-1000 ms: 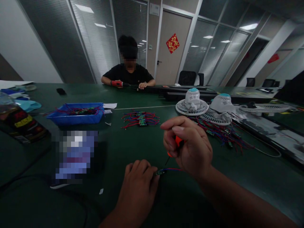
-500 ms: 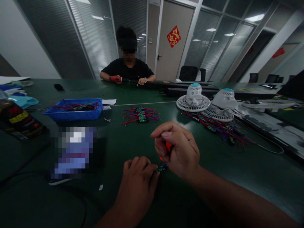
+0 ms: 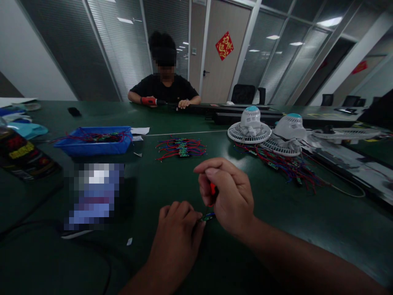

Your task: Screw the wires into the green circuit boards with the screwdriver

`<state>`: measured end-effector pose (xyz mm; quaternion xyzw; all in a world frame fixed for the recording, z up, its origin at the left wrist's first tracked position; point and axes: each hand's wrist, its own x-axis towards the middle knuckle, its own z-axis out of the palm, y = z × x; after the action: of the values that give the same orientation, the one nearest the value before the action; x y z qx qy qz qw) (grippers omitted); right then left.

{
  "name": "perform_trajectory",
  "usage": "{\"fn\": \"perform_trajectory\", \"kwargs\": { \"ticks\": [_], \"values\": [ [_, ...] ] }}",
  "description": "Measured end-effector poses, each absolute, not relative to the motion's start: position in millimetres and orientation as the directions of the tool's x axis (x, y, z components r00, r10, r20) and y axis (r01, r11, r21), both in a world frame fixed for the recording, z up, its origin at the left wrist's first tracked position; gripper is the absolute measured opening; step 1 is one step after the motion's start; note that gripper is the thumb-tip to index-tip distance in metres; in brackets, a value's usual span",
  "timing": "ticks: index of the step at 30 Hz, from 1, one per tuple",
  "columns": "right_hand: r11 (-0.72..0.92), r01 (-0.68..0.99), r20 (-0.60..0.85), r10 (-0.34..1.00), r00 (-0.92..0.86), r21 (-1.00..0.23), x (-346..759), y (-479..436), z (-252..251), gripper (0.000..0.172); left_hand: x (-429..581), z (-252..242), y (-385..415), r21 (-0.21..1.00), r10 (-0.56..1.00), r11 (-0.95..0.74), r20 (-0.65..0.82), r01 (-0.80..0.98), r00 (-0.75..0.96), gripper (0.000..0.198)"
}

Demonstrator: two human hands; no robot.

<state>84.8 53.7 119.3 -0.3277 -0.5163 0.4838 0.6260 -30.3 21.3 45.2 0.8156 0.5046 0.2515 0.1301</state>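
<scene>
Low in the middle of the view, my left hand [image 3: 177, 231] pinches the end of a small green circuit board [image 3: 208, 218] between thumb and fingers. A blue wire runs along the board's far edge. Just above and to the right, my right hand [image 3: 229, 192] is closed around a red-handled tool [image 3: 213, 189], which looks like a screwdriver. Only bits of its red handle show between the fingers. Its thin tip points down toward the board; whether it touches cannot be made out.
Beyond my hands lies a row of wired circuit boards [image 3: 183, 147]. A blue tray [image 3: 92, 149] with more boards stands left, near a phone [image 3: 92, 200] and a bottle [image 3: 26, 153]. White fans [image 3: 250, 129] and a wire pile [image 3: 285, 170] lie right. A person [image 3: 166, 88] sits opposite.
My right hand has shifted slightly left and its wrist has turned a little, with less of the red handle showing. My left hand stays on the board.
</scene>
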Motion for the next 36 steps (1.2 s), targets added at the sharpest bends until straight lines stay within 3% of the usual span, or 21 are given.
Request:
{"fn": "perform_trajectory", "kwargs": {
  "ticks": [4, 13, 22, 36],
  "values": [
    [0.367, -0.131, 0.357, 0.929, 0.092, -0.921, 85.4, 52.5, 122.2, 0.008, -30.2, 45.7, 22.3, 0.489, 0.893, -0.45, 0.278, 0.748, 0.355, 0.01],
    [0.186, -0.391, 0.191, 0.981, 0.027, -0.901, 83.5, 57.0, 119.1, 0.017, -31.0, 44.9, 23.7, 0.501, 0.896, -0.444, 0.247, 0.743, 0.369, 0.012],
    [0.217, -0.407, 0.235, 0.972, 0.006, -0.887, 80.6, 59.1, 117.4, 0.03, -36.0, 46.8, 27.0, 0.489, 0.873, -0.486, 0.232, 0.724, 0.429, 0.012],
    [0.194, -0.413, 0.236, 0.97, -0.052, -0.89, 82.3, 56.4, 119.1, 0.023, -36.8, 48.6, 28.4, 0.478, 0.864, -0.501, 0.22, 0.722, 0.453, 0.02]
  ]
}}
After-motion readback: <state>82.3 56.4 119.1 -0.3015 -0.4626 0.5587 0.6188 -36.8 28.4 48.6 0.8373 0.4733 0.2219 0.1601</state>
